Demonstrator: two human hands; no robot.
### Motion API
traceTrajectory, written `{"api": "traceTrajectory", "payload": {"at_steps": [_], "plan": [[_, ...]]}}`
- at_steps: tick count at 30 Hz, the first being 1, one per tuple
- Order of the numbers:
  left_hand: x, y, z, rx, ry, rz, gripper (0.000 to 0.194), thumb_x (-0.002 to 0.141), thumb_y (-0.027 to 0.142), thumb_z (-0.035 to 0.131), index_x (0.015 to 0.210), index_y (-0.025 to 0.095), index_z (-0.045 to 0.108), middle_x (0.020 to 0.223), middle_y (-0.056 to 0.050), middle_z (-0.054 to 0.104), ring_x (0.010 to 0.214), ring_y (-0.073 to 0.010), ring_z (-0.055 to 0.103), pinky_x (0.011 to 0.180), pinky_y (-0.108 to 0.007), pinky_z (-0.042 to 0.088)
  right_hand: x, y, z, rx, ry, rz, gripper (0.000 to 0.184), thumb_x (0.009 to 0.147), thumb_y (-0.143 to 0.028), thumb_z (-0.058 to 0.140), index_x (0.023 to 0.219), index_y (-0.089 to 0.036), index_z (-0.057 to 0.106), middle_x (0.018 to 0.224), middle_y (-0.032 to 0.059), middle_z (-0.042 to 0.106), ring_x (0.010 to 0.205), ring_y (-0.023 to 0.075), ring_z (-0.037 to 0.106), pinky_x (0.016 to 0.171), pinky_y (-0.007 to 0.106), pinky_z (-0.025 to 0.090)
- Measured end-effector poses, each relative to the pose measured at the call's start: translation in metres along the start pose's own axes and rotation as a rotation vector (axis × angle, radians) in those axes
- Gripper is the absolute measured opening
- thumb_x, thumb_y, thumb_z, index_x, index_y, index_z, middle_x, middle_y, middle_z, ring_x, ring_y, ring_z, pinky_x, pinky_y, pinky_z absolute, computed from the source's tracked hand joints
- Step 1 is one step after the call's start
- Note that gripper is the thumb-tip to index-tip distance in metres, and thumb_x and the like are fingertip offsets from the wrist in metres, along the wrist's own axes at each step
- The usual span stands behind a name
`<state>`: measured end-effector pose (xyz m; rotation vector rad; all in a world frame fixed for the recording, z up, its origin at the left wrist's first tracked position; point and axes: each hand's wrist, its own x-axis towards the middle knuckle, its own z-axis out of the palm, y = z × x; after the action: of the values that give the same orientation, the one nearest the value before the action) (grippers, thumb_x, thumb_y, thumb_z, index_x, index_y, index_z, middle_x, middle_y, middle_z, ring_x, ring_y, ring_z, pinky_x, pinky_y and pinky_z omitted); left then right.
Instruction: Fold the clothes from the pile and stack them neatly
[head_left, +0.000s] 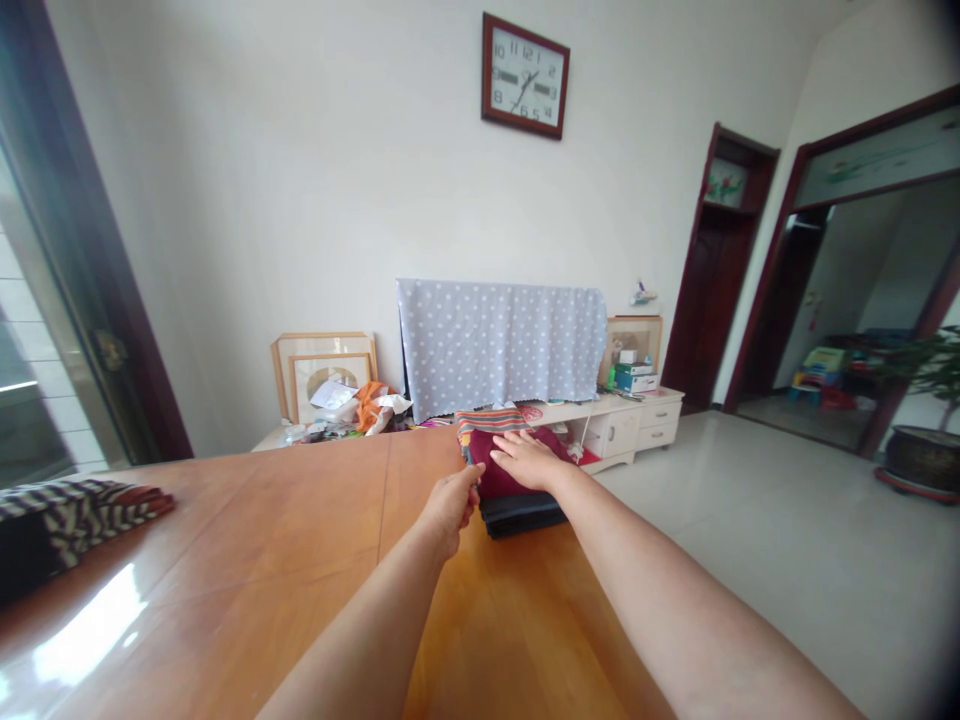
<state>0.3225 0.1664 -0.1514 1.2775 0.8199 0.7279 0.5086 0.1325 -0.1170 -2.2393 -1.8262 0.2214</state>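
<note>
A stack of folded cloth lies near the far right edge of the wooden table. On top is a maroon folded garment (496,484), above dark folded cloth (521,517). Striped, multicoloured cloth (489,422) shows at the stack's far side. My right hand (528,460) rests palm down on the maroon garment, its fingers stretched out and slightly spread. At the garment's left edge, my left hand (451,505) is closed, with thumb and fingers pinched on the cloth. Which layers it grips is partly hidden by the fingers.
The glossy wooden table (300,540) carries a black-and-white striped cloth (97,520) at its left. Beyond stands a low white cabinet (622,430), with a polka-dot cover (502,340) over something upright and clutter beside it. A potted plant (926,450) stands at far right.
</note>
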Motion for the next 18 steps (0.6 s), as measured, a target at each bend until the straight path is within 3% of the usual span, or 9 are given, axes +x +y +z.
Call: {"api": "traceTrajectory", "payload": {"at_steps": [4, 10, 18], "plan": [[0.003, 0.002, 0.004, -0.02, 0.001, 0.013, 0.039, 0.066, 0.049, 0.074, 0.065, 0.02, 0.046, 0.053, 0.007, 0.042, 0.042, -0.0049, 0.029, 0.044, -0.022, 0.013, -0.002, -0.002, -0.001, -0.005, -0.004, 0.009, 0.071, 0.095, -0.067, 0.017, 0.156, -0.032, 0.024, 0.165, -0.0007, 0.01, 0.151, 0.0319, 0.003, 0.12, 0.05, 0.008], [0.003, -0.009, 0.004, 0.012, 0.058, 0.021, 0.039, 0.073, 0.05, 0.066, 0.062, 0.021, 0.043, 0.052, 0.006, 0.043, 0.042, -0.0054, 0.029, 0.045, -0.022, 0.015, 0.001, 0.0, 0.001, -0.019, 0.005, -0.001, 0.072, 0.094, -0.068, 0.018, 0.155, -0.031, 0.026, 0.165, 0.001, 0.011, 0.151, 0.031, 0.003, 0.12, 0.049, 0.007], [0.025, 0.001, -0.001, 0.009, 0.095, -0.025, 0.042, 0.072, 0.061, 0.063, 0.077, 0.019, 0.058, 0.057, 0.004, 0.049, 0.041, -0.0064, 0.032, 0.045, -0.022, 0.017, 0.008, 0.006, 0.006, -0.031, -0.01, -0.025, 0.072, 0.094, -0.069, 0.015, 0.155, -0.032, 0.025, 0.165, -0.0002, 0.014, 0.152, 0.0273, 0.004, 0.12, 0.048, 0.005]]}}
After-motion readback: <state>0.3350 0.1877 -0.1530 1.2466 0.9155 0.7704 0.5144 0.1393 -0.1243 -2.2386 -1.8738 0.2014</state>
